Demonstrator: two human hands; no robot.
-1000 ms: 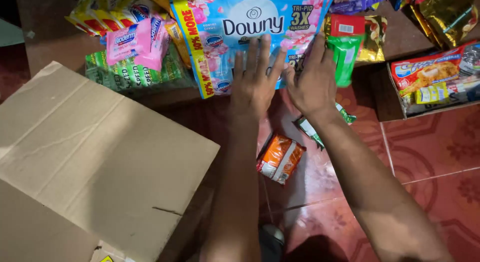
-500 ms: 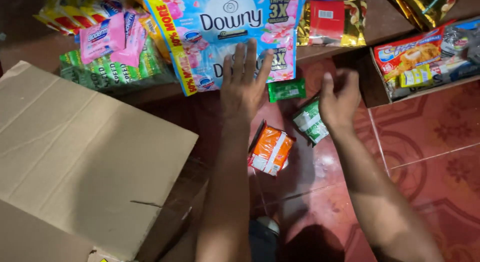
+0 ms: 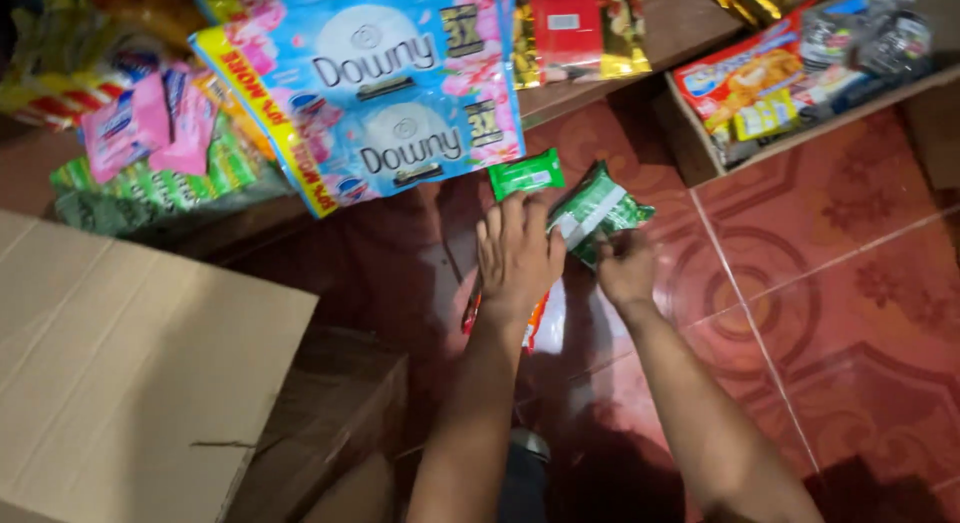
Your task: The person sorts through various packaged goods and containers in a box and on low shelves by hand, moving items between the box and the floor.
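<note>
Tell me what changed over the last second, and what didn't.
Both hands came down off the big blue pack on the shelf. The left hand now lies over the orange packet on the floor; the right hand has taken hold of a green sachet. Another small green packet now shows below the pack. The cardboard box and shelf goods stayed put.

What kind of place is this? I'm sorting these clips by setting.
Probably a small shop's stock corner: big blue flowered sachet packs and other packets piled on a wooden shelf, a wooden tray of snack packets, and a brown cardboard carton on the red-tiled floor.
</note>
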